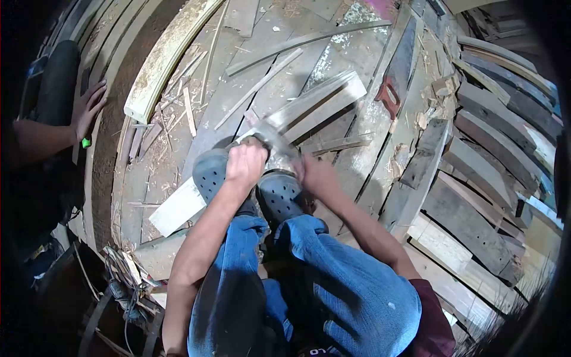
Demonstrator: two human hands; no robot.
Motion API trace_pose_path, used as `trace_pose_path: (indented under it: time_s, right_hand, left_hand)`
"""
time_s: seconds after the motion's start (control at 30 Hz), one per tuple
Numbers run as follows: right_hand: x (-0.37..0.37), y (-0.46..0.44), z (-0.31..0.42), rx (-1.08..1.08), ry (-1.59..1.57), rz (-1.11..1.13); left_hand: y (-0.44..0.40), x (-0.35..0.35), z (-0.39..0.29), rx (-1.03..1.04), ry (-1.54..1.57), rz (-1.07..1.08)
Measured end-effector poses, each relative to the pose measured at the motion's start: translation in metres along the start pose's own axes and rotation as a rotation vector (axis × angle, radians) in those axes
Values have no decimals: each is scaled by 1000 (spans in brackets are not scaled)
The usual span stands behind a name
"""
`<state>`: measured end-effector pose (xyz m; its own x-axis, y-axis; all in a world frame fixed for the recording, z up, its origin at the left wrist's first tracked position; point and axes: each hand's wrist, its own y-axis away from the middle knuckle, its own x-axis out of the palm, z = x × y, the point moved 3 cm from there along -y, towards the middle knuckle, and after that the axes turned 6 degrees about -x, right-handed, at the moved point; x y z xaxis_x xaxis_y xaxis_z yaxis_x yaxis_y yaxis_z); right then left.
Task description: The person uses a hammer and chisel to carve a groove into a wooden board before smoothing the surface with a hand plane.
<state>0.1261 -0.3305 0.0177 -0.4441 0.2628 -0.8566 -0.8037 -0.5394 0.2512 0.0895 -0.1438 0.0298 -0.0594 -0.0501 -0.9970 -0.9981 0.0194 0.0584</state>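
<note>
My left hand (247,159) is closed by the toe of my left clog (210,172), at the near side of a blurred flat tool (275,141). Across from it, my right hand (309,174) is at the tool's other end, beside my right clog (279,193); its fingers are smeared by motion. Under the clogs runs a pale timber piece (178,208), its lower end sticking out at the left. Beyond the tool lies a grooved pale wooden piece (327,104), in line with it.
A red-handled saw (389,98) lies upper right. Curved planks (493,113) are stacked at the right. A long curved timber (169,59) stands upper left. Another person's hand (89,112) rests on the left edge. Wood shavings and thin strips (259,89) litter the planks.
</note>
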Motion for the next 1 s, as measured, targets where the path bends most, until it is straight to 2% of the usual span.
trace_pose_path:
  time_s: [0.03, 0.1, 0.13, 0.2, 0.23, 0.27, 0.37, 0.47, 0.5, 0.63, 0.73, 0.77, 0.87, 0.9, 1.0]
  right_hand:
    - [1, -10, -16, 37, 13, -49]
    - [0, -14, -19, 160, 22, -124]
    - [8, -5, -8, 84, 14, -95]
    - [22, 16, 16, -70, 2, -48]
    - [23, 12, 13, -46, 42, 11]
    - [18, 4, 2, 10, 37, -31]
    - [-4, -20, -28, 182, -17, -154]
    - [21, 16, 13, -8, 21, 17]
    - [14, 13, 16, 7, 97, 84]
    - [-13, -23, -17, 216, 11, -104]
    - [16, 9, 13, 14, 76, -21]
    - [18, 10, 10, -17, 133, 31]
    - [-15, -14, 0, -19, 126, 33]
    - [-13, -18, -5, 31, 102, 81]
    - [-12, -7, 5, 27, 20, 100]
  left_hand:
    - [-4, 20, 0, -44, 57, 142]
    - [4, 27, 1, 27, -27, 13]
    - [6, 26, 1, 64, -69, -56]
    - [-1, 22, 0, -43, -43, 181]
    - [-4, 21, 1, -50, 10, 215]
    - [-6, 23, 3, -56, 63, 254]
    - [3, 16, 2, 4, 39, 80]
    - [1, 16, 2, -8, 29, 56]
    - [-4, 24, 2, -18, 34, 247]
    - [2, 26, 3, -28, 95, 136]
    - [5, 31, 3, 9, 10, -88]
    - [1, 33, 4, -4, 56, 91]
    - [-2, 28, 4, -33, 81, 182]
    - [-8, 8, 1, -55, 65, 287]
    - [-7, 5, -3, -95, 35, 331]
